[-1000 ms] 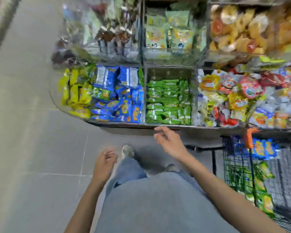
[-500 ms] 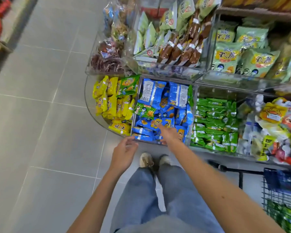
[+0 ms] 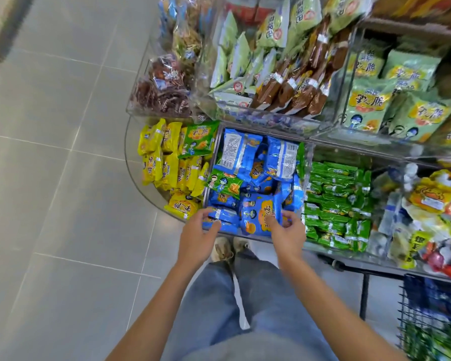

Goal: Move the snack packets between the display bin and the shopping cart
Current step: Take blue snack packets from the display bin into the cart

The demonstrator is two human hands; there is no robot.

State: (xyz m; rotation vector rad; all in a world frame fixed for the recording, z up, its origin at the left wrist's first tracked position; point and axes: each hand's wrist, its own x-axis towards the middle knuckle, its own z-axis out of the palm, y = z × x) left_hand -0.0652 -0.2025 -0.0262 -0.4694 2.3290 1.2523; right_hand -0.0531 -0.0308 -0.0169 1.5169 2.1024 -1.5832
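The left hand (image 3: 197, 238) pinches a small blue foil snack packet (image 3: 225, 217) between thumb and fingers, a narrow hold on one end, at the front left corner of the clear acrylic display bin (image 3: 308, 162). Just right of that grip, the right hand (image 3: 288, 235) curls its fingers against a larger blue-and-orange snack packet (image 3: 258, 214) standing on edge; I cannot tell whether it is actually held. More blue packets are heaped behind both, with one green packet (image 3: 224, 185) lying on them. The black wire shopping cart (image 3: 427, 321) sits low, well off to the right. The pinch looks shallow, so slick foil could slip during the carry, and lifting may tumble neighbours over the front lip. The packets carry big Chinese characters, too blurred to read surely; the white back panels (image 3: 232, 147) show illegible fine print.
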